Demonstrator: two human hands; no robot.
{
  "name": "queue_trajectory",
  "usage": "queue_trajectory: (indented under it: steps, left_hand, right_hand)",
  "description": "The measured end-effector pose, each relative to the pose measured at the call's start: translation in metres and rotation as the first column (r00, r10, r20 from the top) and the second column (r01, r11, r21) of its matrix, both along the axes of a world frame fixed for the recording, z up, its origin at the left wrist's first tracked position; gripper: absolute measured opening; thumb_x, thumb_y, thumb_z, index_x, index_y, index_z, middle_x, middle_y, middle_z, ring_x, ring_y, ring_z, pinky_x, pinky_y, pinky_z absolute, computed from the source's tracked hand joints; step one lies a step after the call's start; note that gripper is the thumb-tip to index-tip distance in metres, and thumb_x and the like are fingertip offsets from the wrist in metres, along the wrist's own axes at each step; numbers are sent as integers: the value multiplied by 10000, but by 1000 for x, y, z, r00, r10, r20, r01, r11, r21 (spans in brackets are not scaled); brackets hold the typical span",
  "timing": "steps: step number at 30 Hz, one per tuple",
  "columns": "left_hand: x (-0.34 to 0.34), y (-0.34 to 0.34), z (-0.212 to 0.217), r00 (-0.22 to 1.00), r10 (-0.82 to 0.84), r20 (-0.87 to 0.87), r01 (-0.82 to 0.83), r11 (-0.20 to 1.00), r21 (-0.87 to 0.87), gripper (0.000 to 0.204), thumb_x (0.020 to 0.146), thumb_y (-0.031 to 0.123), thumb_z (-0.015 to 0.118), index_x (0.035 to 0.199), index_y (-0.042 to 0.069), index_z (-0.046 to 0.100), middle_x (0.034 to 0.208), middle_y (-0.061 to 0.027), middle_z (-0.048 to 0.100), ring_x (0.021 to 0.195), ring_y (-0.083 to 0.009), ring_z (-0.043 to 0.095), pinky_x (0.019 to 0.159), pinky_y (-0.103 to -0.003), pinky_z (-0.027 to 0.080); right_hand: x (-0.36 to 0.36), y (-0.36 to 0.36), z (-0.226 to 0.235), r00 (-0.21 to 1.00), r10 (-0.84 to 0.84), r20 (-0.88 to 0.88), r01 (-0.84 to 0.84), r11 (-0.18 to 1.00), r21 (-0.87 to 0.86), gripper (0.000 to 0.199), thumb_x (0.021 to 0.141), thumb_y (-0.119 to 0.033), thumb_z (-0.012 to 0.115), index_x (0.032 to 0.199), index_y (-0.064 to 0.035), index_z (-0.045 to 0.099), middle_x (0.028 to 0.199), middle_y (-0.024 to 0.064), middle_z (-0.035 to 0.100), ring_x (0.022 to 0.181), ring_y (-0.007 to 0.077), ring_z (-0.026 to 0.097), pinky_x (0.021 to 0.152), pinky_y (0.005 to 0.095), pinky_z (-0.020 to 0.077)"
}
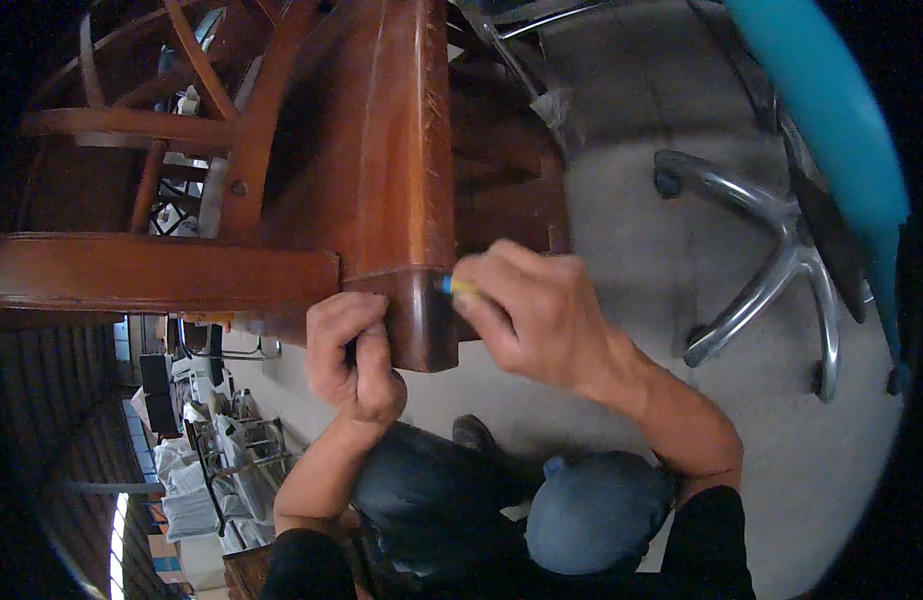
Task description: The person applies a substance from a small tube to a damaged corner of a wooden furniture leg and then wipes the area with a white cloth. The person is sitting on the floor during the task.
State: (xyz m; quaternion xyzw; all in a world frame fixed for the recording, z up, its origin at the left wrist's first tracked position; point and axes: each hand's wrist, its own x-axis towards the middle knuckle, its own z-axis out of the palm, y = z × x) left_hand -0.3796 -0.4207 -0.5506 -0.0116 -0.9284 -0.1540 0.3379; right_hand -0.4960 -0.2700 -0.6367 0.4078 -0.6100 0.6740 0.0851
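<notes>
Hands: apart from each other, one on each side of a dark corner block (419,325) at the middle of the frame.
Right hand (529,315): closed around a slim yellow-and-blue stick (461,287), just right of centre, its blue end at the block's right face; blur hides whether the two touch.
Left hand (353,355): loosely curled at the block's left face, fingertips against the wood; whether it pinches anything cannot be told.
Stick hold: probably light and stiff, steadiest with a short pinch close to the blue end; most of its length is hidden in the fist.
Block hold: looks rigid and solid; the glossy finish is likely slick and easy to mar, so flat fingertips on the left face, away from the stick, seem the safest brace.
Wooden chair (346,150): spreads from the centre to the upper left, the block at its near end; pale scratches run along its right edge. It is likely heavy and stiff, better gripped by the thick rail (161,275) at left than by the thinner lattice slats (201,60) at upper left.
Swivel-chair base (781,240): chromed, at right on the grey floor (621,235), well apart from the hands.
Wrapped goods (191,500): pale, stacked at lower left, too small to identify.
</notes>
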Motion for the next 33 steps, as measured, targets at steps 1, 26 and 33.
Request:
queue_trajectory:
  steps: [1, 26, 33]
  left_hand:
    - [-1, 0, 0, 1000, -10, 1, 10, 1000, -3, 136, 897, 30, 528, 956, -17, 642, 986, -151, 644, 951, -257, 597, 880, -349, 470]
    - [2, -7, 5, 977, -128, 169, 98, 979, 178, 599, 795, 287, 703, 1288, -24, 564, 1314, -215, 560, 1204, -360, 536, 1040, -421, 412]
    - [0, 4, 30, 910, -54, 411, 86, 995, -59, 978, 759, 611, 678, 1460, -18, 414, 1516, -206, 413, 1418, -349, 372, 1176, -453, 255]
  right_hand:
    - [4, 5, -1, 1000, 22, -9, -22, 999, 25, 206, 776, -65, 734, 968, -63, 659, 774, 104, 602, 642, 294, 633, 543, 385, 499]
    - [48, 24, -92, 497, 147, 855, 96, 970, -222, 165, 1007, -198, 588, 985, -45, 645, 701, -46, 544, 574, 23, 457, 490, 230, 385]
    - [45, 30, -90, 513, 94, 853, 140, 971, -192, 167, 1007, -195, 592, 1061, -44, 639, 669, -56, 514, 555, 26, 456, 476, 218, 377]
